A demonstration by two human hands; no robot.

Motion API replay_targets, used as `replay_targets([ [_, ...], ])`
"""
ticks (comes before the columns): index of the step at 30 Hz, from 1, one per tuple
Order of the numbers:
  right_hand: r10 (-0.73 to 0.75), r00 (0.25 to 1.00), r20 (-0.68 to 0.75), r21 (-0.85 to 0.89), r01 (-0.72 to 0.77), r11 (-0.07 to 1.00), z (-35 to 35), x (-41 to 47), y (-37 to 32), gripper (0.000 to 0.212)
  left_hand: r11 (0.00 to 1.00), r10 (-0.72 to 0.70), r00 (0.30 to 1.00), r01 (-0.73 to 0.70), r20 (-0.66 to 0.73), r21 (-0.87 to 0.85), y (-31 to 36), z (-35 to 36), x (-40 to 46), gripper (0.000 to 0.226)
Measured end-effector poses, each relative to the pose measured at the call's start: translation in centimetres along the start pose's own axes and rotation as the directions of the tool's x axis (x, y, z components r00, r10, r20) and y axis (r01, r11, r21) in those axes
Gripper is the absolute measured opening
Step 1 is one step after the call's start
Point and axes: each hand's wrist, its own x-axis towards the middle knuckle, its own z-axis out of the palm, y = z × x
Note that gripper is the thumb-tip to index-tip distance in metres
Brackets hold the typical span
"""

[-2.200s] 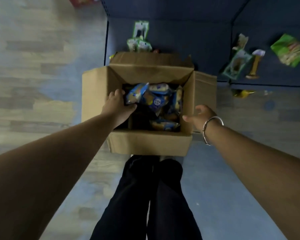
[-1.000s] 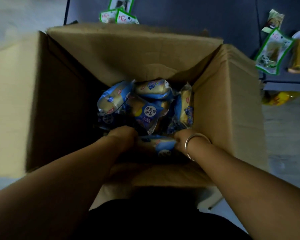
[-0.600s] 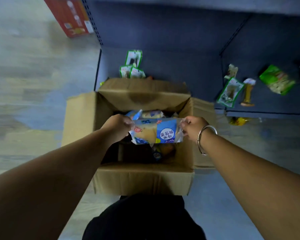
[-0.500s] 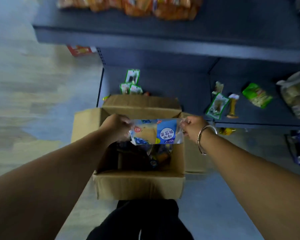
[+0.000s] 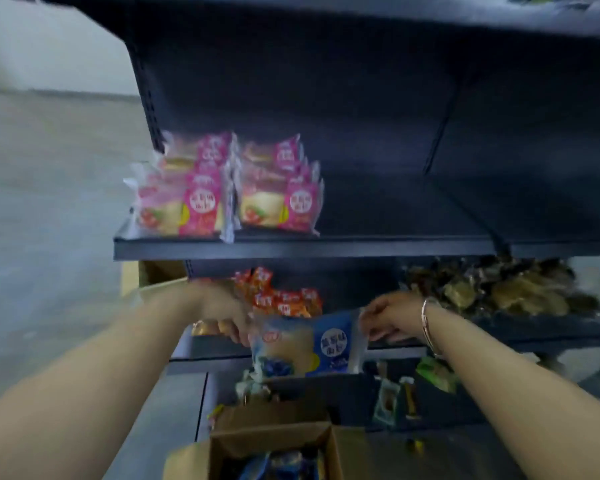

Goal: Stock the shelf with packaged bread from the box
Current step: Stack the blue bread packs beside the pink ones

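Note:
A blue packaged bread (image 5: 309,344) hangs in the air between my two hands, in front of the lower shelves. My left hand (image 5: 224,315) grips its left end and my right hand (image 5: 390,320) pinches its right end. Above, the dark shelf (image 5: 326,249) carries two rows of pink packaged bread (image 5: 229,188) at its left, with bare board to their right. The open cardboard box (image 5: 274,441) sits on the floor at the bottom of the view, with more blue packages (image 5: 281,464) inside it.
Orange snack packs (image 5: 281,296) lie on the shelf behind my hands, brown packets (image 5: 499,289) on the same level to the right. Small green packets (image 5: 392,400) lie on the bottom shelf. Another shelf board (image 5: 361,12) runs overhead. Grey floor spreads to the left.
Both hands have lifted the blue bread package out of the box and up in front of the shelves. My view has swung from the box up to the shelving.

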Motion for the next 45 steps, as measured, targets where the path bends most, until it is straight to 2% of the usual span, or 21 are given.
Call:
replay_targets([
  [2, -0.041, 0.999, 0.016, -0.028, 0.041, 0.999, -2.2, -2.5, -3.0, 0.015, 0.998, 0.044, 0.999, -0.043, -0.016, 0.037, 2.3, -2.7, -2.3, 0.016],
  [4, -0.09, 0.996, -0.001, 0.019, 0.09, 0.996, -4.4, -4.3, -5.3, 0.017, 0.993, 0.087, 0.996, -0.085, -0.026, 0.082, 4.3, -5.3, -4.1, 0.014],
  [8, -0.179, 0.969, -0.173, 0.235, 0.217, 0.947, -6.9, -6.5, -8.1, 0.018, 0.966, 0.225, 0.967, -0.204, -0.123, 0.159, 8.3, -8.4, -6.4, 0.013],
  [15, -0.099, 0.883, -0.459, 0.389, 0.3, 0.871, -10.2, -4.7, -9.8, 0.027, 0.946, 0.315, 0.911, -0.278, -0.267, 0.167, 14.0, -10.6, -4.8, 0.015],
  [17, -0.093, 0.873, -0.479, 0.428, 0.325, 0.843, -11.5, -3.6, -9.8, 0.027, 0.945, 0.328, 0.899, -0.303, -0.291, 0.126, 15.3, -11.1, -3.5, 0.017],
  [21, -0.122, 0.837, -0.534, 0.379, 0.365, 0.85, -14.5, -0.7, -10.3, 0.028, 0.936, 0.331, 0.887, -0.353, -0.323, -0.009, 17.7, -12.5, 0.3, 0.007],
  [25, -0.147, 0.849, -0.507, 0.408, 0.387, 0.827, -17.8, 3.1, -11.6, 0.03, 0.931, 0.287, 0.839, -0.359, -0.461, -0.073, 19.6, -14.5, 5.3, 0.013],
  [28, -0.184, 0.843, -0.505, 0.39, 0.413, 0.823, -19.9, 6.5, -12.5, 0.023, 0.917, 0.249, 0.809, -0.373, -0.533, -0.138, 20.4, -15.9, 8.6, 0.016],
  [30, -0.206, 0.843, -0.498, 0.376, 0.423, 0.824, -20.9, 8.9, -13.0, 0.017, 0.91, 0.235, 0.755, -0.393, -0.612, -0.136, 20.5, -16.8, 10.4, 0.013],
  [32, -0.228, 0.844, -0.485, 0.395, 0.444, 0.804, -21.5, 11.1, -13.6, 0.016, 0.933, 0.251, 0.687, -0.359, -0.682, -0.018, 20.6, -17.9, 11.8, 0.006],
  [34, -0.255, 0.846, -0.469, 0.417, 0.466, 0.78, -21.9, 13.3, -14.2, 0.019, 0.958, 0.259, 0.65, -0.266, -0.715, 0.106, 20.8, -19.0, 13.1, 0.02],
  [36, -0.268, 0.836, -0.479, 0.405, 0.481, 0.777, -22.2, 15.6, -14.7, 0.028, 0.962, 0.27, 0.636, -0.213, -0.723, 0.173, 20.9, -20.4, 14.6, 0.025],
  [38, -0.266, 0.817, -0.511, 0.394, 0.498, 0.773, -22.6, 18.4, -15.0, 0.028, 0.965, 0.261, 0.638, -0.158, -0.725, 0.208, 21.2, -21.8, 16.0, 0.025],
  [40, -0.272, 0.796, -0.54, 0.336, 0.501, 0.798, -22.9, 21.4, -15.3, 0.015, 0.975, 0.221, 0.633, -0.118, -0.742, 0.19, 21.6, -23.0, 17.4, 0.023],
  [45, -0.274, 0.782, -0.56, 0.25, 0.475, 0.844, -22.7, 24.8, -16.8, 0.028, 0.965, 0.158, 0.574, 0.084, -0.803, 0.25, 21.8, -24.2, 20.2, 0.029],
])
